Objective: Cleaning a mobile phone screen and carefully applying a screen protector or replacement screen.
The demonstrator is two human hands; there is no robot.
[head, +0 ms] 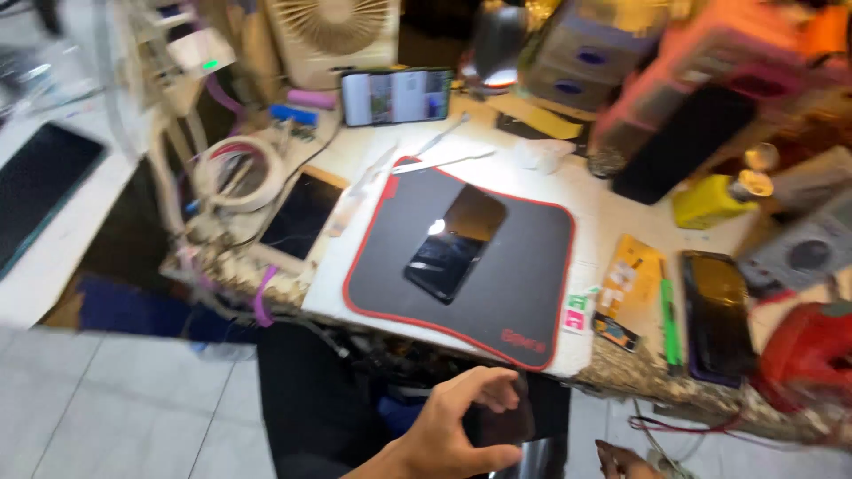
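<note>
Our left hand (453,426) is held below the near edge of the workbench (550,191), thumb and fingers (493,390) curled around a small dark flat piece (501,424), likely a phone part or cover; blur keeps us from naming it closer. Our right hand (626,461) shows only as fingertips at the bottom edge of the view; whether they are spread or closed we cannot tell. Above the hands, a black mat with red border (524,284) lies at the near edge of the bench, and a dark smartphone (455,241) rests glass-up in its middle, tilted. Right of the mat: yellow cards (628,279), a green tool (669,324), another phone (717,310). A lit phone (397,96) stands at the far edge beside a fan (333,31). We judge the piece is in transit, held off the bench; bringing it up to the mat calls for a steady grip on its edges.
</note>
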